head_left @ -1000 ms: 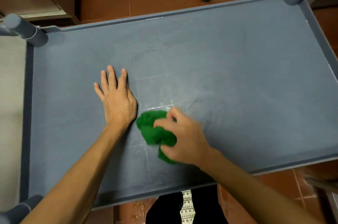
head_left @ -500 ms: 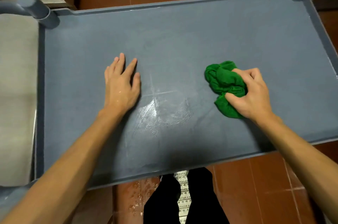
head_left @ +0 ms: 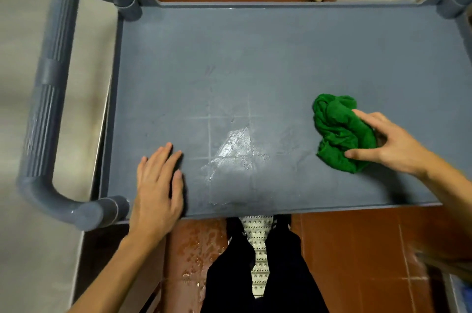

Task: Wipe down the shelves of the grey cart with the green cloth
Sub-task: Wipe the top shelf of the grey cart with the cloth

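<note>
Head view looks straight down on the top shelf (head_left: 281, 57) of the cart, its handle (head_left: 48, 108) at the left end and red floor tiles beyond. The cloth (head_left: 339, 131) lies bunched on the shelf, right of centre and toward the near edge. The right hand (head_left: 388, 144) is on its right side: fingers spread over the top, thumb against the lower fold, a loose grasp pressing the wad down more than a clenched fist. The left hand (head_left: 158, 185) lies flat and released, palm down on the near-left corner of the shelf, holding nothing; it seems to brace the cart.

A wet, shiny smear (head_left: 235, 149) sits between the hands, nearer the left one. The cloth lies to the right of that smear and well apart from the left hand, so the right hand is the one placed to work it. The shelf's long axis runs left to right across the view. The far half and the right end look dull and dry, so the next strokes would likely run along that axis toward those parts. Lower shelves are hidden under this one.
</note>
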The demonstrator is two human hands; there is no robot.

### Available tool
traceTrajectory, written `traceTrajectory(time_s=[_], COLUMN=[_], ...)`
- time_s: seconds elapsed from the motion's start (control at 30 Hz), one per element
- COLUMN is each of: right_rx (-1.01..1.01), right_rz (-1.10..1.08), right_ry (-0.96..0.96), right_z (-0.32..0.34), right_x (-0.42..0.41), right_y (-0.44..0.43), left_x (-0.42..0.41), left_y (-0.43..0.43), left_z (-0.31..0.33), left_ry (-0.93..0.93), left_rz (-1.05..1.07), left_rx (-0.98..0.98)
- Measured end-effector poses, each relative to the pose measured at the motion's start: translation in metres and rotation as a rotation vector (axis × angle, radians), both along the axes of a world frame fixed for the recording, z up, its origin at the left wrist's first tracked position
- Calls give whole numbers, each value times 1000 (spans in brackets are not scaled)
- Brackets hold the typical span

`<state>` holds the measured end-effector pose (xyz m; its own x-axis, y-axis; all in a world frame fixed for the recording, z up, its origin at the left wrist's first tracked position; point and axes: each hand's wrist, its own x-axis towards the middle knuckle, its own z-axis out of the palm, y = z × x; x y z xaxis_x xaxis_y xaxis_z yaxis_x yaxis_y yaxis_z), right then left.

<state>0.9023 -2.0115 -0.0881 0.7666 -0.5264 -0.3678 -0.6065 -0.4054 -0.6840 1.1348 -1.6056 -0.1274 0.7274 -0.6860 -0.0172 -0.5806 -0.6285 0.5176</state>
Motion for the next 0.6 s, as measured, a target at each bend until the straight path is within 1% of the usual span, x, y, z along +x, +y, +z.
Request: traceTrajectory(time_s=[0.13,0.23,0.4,0.5,0.6], right_rx=[42,54,68,-18,-75], right_rz=[59,133,396,542,522], right_ry=[0,-28,-112,-131,-168], right_z=[-2,-7,-17,-26,-32], right_x=[8,31,90,127,139], right_y=[44,87,182,236,253], left_x=[-1,-1,-1,2,5], left_y=[-1,-3,-1,4,8], left_z=[0,0,-3,-6,-8], left_ry=[-12,-3,6,48,70], left_rz=[20,23,42,77,134], left_rx=[-13,-14,-29,-58,-76])
